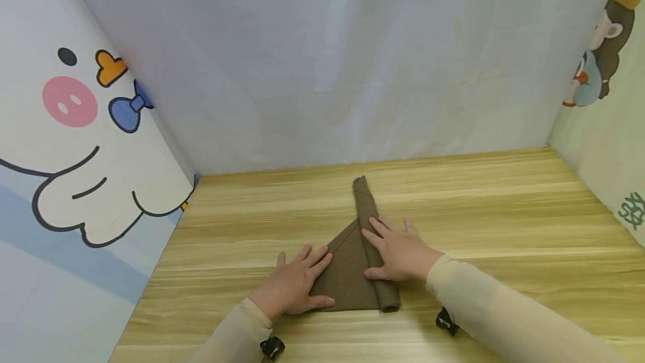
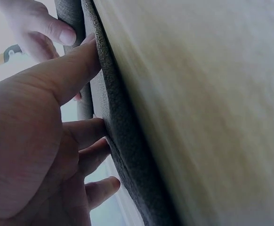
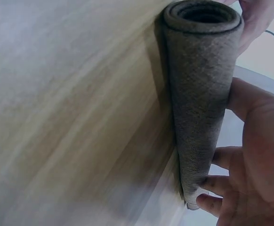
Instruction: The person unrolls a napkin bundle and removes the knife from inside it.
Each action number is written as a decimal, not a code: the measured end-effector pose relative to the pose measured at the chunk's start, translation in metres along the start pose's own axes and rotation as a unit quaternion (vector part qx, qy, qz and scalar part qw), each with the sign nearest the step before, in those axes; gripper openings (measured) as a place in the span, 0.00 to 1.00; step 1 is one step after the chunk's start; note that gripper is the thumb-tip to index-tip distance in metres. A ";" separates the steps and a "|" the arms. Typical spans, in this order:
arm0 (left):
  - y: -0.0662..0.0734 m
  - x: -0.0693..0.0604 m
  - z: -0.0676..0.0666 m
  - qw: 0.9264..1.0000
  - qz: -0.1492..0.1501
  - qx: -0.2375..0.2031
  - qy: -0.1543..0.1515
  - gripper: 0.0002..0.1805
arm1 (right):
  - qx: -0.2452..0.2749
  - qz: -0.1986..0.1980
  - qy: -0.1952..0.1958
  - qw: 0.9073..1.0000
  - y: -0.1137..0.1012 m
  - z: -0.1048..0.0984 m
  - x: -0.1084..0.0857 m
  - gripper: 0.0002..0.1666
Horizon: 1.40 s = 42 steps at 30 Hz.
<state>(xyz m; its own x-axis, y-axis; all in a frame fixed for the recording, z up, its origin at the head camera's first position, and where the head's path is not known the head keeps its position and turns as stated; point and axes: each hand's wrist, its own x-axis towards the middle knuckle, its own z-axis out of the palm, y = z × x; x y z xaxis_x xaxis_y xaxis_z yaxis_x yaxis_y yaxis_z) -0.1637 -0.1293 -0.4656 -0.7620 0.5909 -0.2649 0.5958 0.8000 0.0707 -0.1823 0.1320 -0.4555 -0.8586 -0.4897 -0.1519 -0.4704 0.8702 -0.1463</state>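
A brown cloth [image 1: 347, 276] lies on the table, its left part a flat triangle and its right part wound into a narrow roll [image 1: 365, 203]. My left hand [image 1: 289, 287] rests on the flat part near its left corner, fingers spread and thumb along the lower edge. Across the roll lies my right hand [image 1: 405, 251], with its fingers extended and thumb on the near side. The roll's hollow end shows in the right wrist view, where the fingers touch one side of the tube [image 3: 200, 89]. In the left wrist view the cloth's thick edge [image 2: 123, 127] runs beside the fingertips.
The wood-grain table [image 1: 504, 200] extends around the cloth. A pale curtain [image 1: 322, 71] stands behind it, with cartoon-printed panels at the left [image 1: 30, 99] and right [image 1: 604, 150]. Black wrist devices [image 1: 272, 347] sit below the sleeves.
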 end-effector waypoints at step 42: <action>-0.002 0.000 0.002 1.000 0.008 0.000 0.008 0.49 | 0.119 0.008 0.038 0.992 0.036 0.003 -0.029 0.50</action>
<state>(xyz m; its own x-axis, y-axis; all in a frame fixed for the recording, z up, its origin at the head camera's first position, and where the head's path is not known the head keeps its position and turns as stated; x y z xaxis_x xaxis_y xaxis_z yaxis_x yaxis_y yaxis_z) -0.1646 -0.1312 -0.4681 -0.7562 0.6057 -0.2475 0.6084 0.7901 0.0748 -0.1738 0.1778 -0.4592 -0.8827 -0.4625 -0.0839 -0.4029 0.8364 -0.3717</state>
